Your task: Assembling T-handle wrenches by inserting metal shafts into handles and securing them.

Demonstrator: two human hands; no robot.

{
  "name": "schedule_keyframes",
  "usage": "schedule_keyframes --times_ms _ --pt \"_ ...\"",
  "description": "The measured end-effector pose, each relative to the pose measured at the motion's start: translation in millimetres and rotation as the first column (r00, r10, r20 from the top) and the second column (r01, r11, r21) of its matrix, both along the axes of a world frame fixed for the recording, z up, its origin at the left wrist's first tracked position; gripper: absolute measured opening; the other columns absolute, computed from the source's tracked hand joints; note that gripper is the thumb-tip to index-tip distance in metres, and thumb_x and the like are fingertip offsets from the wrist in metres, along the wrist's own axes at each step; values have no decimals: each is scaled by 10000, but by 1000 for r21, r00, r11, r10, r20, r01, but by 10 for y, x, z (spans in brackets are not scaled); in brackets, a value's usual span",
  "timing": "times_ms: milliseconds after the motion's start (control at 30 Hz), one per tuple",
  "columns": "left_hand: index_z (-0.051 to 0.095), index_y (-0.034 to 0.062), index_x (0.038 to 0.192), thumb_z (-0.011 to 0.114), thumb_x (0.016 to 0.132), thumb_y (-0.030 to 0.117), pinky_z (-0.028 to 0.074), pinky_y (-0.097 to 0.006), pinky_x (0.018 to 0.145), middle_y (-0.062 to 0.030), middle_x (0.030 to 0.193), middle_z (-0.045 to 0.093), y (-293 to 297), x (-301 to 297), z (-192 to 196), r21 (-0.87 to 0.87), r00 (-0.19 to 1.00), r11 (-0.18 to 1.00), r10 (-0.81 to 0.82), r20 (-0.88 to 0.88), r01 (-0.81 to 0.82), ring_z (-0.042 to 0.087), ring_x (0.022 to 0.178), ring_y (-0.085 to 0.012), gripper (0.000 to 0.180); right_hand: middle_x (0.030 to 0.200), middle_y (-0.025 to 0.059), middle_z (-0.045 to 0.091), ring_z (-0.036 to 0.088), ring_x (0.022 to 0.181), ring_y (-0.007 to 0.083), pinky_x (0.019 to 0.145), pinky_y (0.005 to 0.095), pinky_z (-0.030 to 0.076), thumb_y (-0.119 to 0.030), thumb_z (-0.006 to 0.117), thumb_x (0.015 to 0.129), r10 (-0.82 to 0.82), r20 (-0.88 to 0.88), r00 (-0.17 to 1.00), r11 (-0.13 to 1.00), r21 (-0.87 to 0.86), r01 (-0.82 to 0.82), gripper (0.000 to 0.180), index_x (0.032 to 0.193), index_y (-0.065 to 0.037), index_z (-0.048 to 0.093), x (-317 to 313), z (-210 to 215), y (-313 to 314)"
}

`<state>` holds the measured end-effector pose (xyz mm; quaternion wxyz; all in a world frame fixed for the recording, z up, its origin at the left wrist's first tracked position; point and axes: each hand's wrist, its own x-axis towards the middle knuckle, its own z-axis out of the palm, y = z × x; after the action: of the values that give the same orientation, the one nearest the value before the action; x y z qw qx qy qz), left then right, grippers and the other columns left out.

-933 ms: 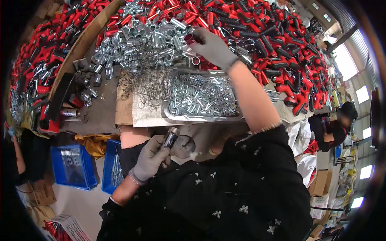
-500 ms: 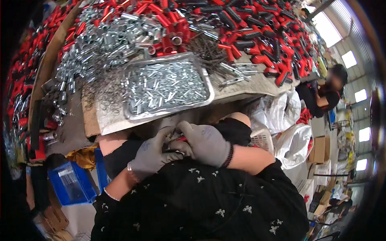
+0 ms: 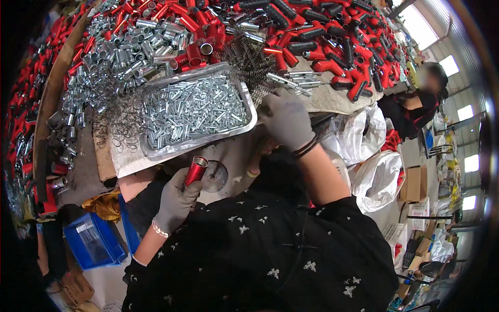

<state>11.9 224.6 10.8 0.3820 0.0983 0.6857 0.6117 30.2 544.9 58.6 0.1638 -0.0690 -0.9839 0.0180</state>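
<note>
My left hand [image 3: 175,202], in a grey glove, holds a short red metal tube [image 3: 196,170] upright below the table edge. My right hand [image 3: 286,118], also gloved, reaches to the table's front edge beside a heap of dark wire springs [image 3: 249,58]; whether it grips anything is hidden. A metal tray [image 3: 150,152] full of small silver pins [image 3: 192,109] lies between the two hands.
Piles of silver sleeves [image 3: 119,47] and red and black handles [image 3: 322,36] cover the table behind the tray. Blue bins [image 3: 93,242] stand on the floor at left. White bags [image 3: 374,161] and another person [image 3: 416,104] are at right.
Both hands were together at my lap. My right hand has moved up to the table edge by the springs, and my left hand now holds a red tube alone.
</note>
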Motion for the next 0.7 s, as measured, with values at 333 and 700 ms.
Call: schedule_keyframes --times_ms 333,700 --pt "607 -8 1160 684 911 480 495 -321 745 -109 866 651 239 -111 -129 -26 909 994 -108 -403 107 600 793 -162 552 921 169 647 655 849 303 749 393 524 -185 680 866 -83 -204 975 874 -485 -28 174 929 -28 636 186 -13 194" --pt "644 -16 1157 789 831 365 506 -313 817 -126 968 688 580 -35 107 -53 852 915 -393 -346 401 625 876 -150 522 942 138 657 644 869 336 758 403 516 -140 693 880 322 -133 937 430 -861 -270 207 1060 -45 656 908 86 -281"
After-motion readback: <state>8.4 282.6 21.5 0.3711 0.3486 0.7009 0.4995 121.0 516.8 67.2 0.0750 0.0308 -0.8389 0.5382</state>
